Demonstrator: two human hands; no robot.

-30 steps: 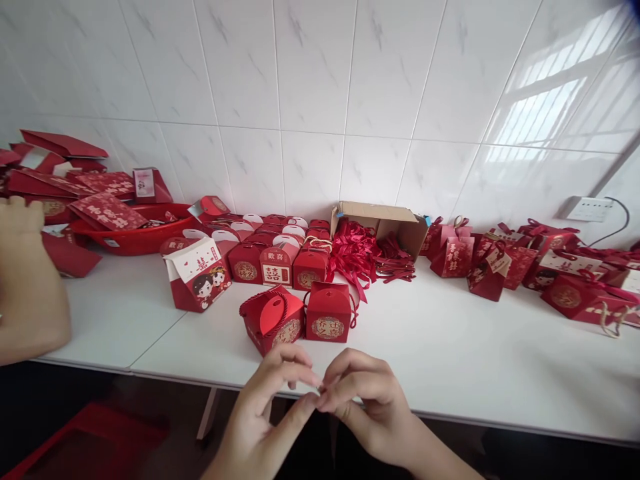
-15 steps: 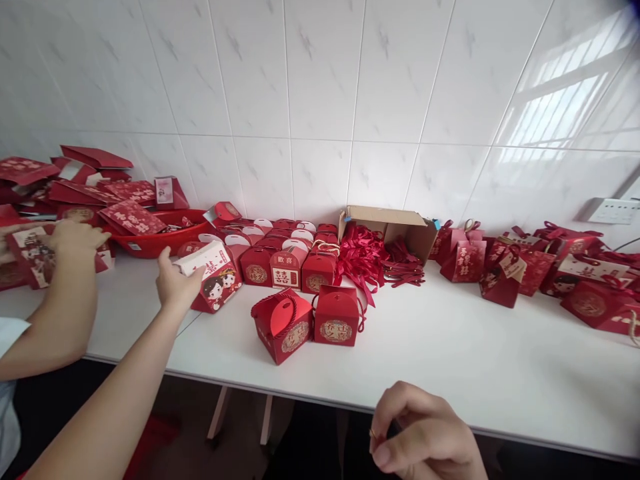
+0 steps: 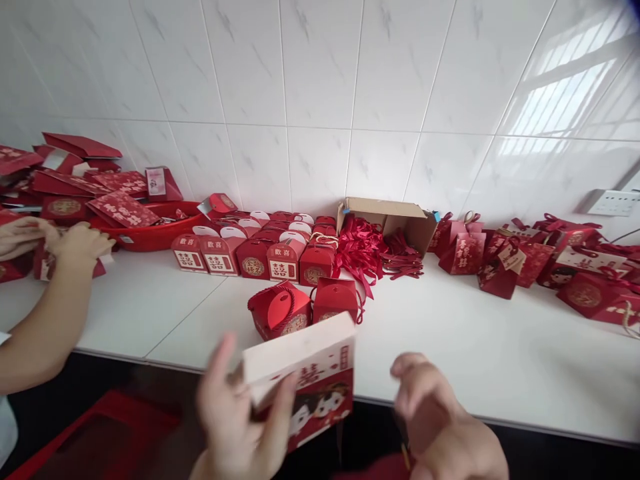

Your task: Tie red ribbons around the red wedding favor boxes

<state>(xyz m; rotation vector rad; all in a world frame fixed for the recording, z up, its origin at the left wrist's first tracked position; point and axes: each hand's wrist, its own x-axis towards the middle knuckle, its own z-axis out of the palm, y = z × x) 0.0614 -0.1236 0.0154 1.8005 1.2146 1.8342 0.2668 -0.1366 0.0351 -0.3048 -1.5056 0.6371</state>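
Observation:
In front of me, past the table's near edge, a red and white gift box [image 3: 323, 400] with a cartoon couple on it is tilted in my left hand [image 3: 245, 407]. My left thumb lies across its face and the fingers sit at its left side. To the right of it is my right hand [image 3: 445, 420], blurred, its fingers curled inward; a thin gold-coloured bit shows under them, too small to name. Two red boxes with cord handles, one on the left [image 3: 280, 310] and one on the right [image 3: 336, 299], stand just beyond the gift box.
Rows of red boxes [image 3: 253, 259] stand along the wall beside a cardboard box [image 3: 420, 230] with red ribbons [image 3: 363, 250]. Finished-looking bags [image 3: 463, 253] stand at right. At left are a red basin [image 3: 145, 237], piled packets [image 3: 120, 207] and a co-worker's hands [image 3: 80, 243].
My left hand has brought the cartoon-couple gift box from the left of the table toward me, near my right hand. My right hand has shifted slightly, its fingers still curled.

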